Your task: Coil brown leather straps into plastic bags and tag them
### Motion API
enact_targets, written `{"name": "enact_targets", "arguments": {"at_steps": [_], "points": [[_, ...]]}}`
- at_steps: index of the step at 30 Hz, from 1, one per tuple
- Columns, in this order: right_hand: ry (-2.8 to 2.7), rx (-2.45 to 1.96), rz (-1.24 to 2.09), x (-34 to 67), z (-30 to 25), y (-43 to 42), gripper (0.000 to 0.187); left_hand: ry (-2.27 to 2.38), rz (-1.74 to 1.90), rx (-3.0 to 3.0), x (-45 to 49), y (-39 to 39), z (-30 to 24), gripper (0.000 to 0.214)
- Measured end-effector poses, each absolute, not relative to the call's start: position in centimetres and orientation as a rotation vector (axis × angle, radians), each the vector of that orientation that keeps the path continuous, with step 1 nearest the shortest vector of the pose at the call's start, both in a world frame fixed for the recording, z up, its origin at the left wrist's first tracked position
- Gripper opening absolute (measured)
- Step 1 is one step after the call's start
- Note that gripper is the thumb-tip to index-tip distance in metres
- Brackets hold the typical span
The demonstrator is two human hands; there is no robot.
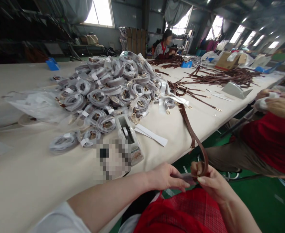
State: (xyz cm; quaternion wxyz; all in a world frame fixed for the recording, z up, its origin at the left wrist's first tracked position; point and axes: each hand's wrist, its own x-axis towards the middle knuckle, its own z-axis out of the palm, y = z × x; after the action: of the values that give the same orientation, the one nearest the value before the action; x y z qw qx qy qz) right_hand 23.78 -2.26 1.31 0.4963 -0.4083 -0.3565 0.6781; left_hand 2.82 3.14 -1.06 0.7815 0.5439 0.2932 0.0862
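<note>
A brown leather strap [192, 131] hangs over the table's edge and curves down to my right hand [211, 181]. The fingers of that hand are closed round the strap's looped end. My left hand [165, 176] is just to the left, in front of my red apron, its thumb and fingers closing on a pale, translucent-wrapped stretch [188, 178] that runs into the right hand. How far the wrap reaches is hidden by the fingers. A small metal clasp [192, 149] dangles from the strap beside the table edge.
A large heap of coiled, plastic-wrapped straps [113, 85] covers the middle of the table [26, 184]. A tape dispenser [129, 137] and white paper strips [152, 134] lie nearer. Loose brown straps [220, 76] lie farther right. A co-worker in red [270, 129] is close on the right.
</note>
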Motion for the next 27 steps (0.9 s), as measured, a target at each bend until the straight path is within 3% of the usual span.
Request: {"name": "enact_targets", "arguments": {"at_steps": [8,12,19,21,24,27], "points": [[-0.819,-1.016,1.686,21.7,0.4,-2.3,0.036,0.617,0.23,1.063,3.1,3.0,-0.8,0.052],[-0.811,-1.072,1.653,21.7,0.3,-2.0,0.029,0.638,0.264,1.042,3.2,2.8,-0.7,0.057],[-0.89,-1.237,1.293,22.1,-0.3,-1.2,0.022,0.653,0.299,1.057,3.3,2.7,-0.7,0.062],[-1.028,-1.261,1.343,21.3,-0.7,-1.6,0.022,0.639,0.347,1.06,3.4,2.6,-0.8,0.065],[-1.021,-1.127,1.522,20.8,-0.3,-2.0,0.027,0.585,0.323,1.171,3.5,2.4,-1.1,0.068],[-0.863,-1.032,1.396,22.0,2.2,-1.5,0.033,0.599,0.219,1.523,3.6,2.4,-1.7,0.063]]}}
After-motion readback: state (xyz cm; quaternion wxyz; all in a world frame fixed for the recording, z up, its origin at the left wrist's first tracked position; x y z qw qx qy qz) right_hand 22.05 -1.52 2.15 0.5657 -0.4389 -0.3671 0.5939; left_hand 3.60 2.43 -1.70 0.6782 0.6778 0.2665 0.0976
